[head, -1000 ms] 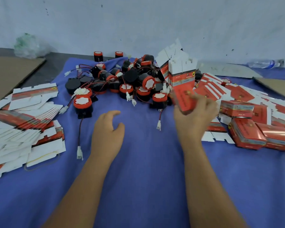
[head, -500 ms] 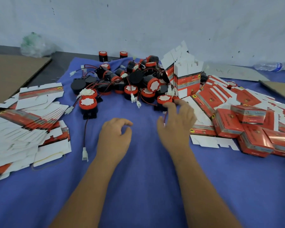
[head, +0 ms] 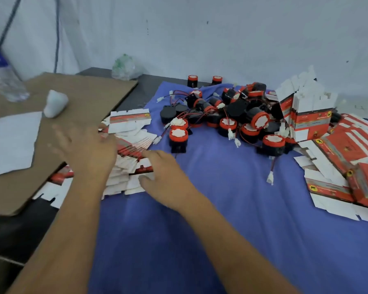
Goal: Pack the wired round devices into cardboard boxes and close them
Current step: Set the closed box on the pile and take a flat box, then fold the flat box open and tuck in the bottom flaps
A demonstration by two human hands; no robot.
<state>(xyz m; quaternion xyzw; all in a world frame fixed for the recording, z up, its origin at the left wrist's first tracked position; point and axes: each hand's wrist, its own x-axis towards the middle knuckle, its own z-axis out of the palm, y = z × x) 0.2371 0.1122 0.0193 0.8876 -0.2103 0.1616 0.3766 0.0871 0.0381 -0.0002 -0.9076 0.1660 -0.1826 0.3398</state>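
A fanned stack of flat red-and-white box blanks [head: 134,145] lies at the left edge of the blue cloth. My left hand [head: 87,149], blurred with fingers spread, is over the stack's left side. My right hand [head: 164,177] reaches across with fingers extended and touches the stack's near right part. Neither hand holds anything. A heap of round black-and-orange wired devices [head: 232,115] lies beyond, one device [head: 178,139] standing nearest my hands. Closed red boxes [head: 365,183] lie at the right edge.
A brown cardboard sheet [head: 72,98] covers the left table, with white paper [head: 9,141], a white wad [head: 54,102] and a water bottle [head: 4,81] on it. Upright box blanks [head: 310,115] and flat ones [head: 348,145] lie on the right. A plastic bag [head: 125,66] sits by the wall.
My view has swung left. My right hand left the closed box on the right pile and crossed to the flat blanks on the left. My left hand opened and moved onto the same stack.
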